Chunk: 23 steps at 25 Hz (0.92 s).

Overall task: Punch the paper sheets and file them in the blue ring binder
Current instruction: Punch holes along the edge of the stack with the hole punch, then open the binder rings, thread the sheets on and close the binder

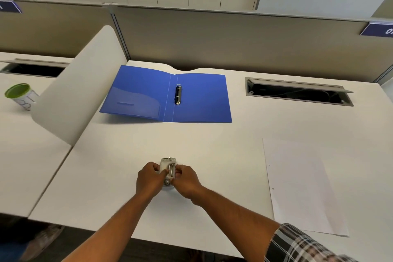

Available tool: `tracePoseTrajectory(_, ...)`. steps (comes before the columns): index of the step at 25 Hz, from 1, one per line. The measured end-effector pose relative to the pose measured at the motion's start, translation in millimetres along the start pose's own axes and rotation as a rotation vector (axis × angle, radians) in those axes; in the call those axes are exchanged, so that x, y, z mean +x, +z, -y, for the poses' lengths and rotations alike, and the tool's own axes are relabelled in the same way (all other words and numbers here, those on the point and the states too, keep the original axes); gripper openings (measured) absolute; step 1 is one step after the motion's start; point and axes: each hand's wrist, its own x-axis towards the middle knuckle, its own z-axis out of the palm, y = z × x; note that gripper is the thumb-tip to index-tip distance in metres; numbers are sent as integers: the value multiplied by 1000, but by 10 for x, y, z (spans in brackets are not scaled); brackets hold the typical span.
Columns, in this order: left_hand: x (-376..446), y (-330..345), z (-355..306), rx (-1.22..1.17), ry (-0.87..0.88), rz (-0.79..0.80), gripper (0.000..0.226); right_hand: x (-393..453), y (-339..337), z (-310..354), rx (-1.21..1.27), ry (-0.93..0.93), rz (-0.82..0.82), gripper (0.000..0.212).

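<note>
Open desk all around the blue ring binder, bare toward the near edge. Left of binder: curved white divider, upright, closing off that side. Right of binder: open cable hatch. Nearer, to the right: loose paper sheet, lying flat.

On the desk, the open binder lies far, the punch near centre, the paper sheets right, a mug far left.
</note>
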Motion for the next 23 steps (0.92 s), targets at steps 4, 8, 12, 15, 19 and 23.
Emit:
tracePoseTrajectory(4, 73, -4, 32, -2, 36, 9, 16, 26, 19, 11, -25, -39, -17, 12)
tracePoseTrajectory(8, 67, 89, 28, 41, 29, -10, 26, 42, -46, 4, -66, -18, -11, 31)
tracePoseTrajectory(12, -92, 270, -145, 194, 123, -172, 47, -3, -351, -212, -1, -22, -156, 11)
tracePoseTrajectory(15, -135, 457, -373, 192, 332, -157, 35, -65, -811, -394, 86, 12, -354, 24)
tracePoseTrajectory(19, -257, 935, -729, 66, 481, 205, 18, -161, -1643, -692, 93, 75, -563, 23)
tracePoseTrajectory(23, -570, 1493, -1037, 80, 576, 336, 20, -402, -2367, -1013, 37, 125, -707, 27)
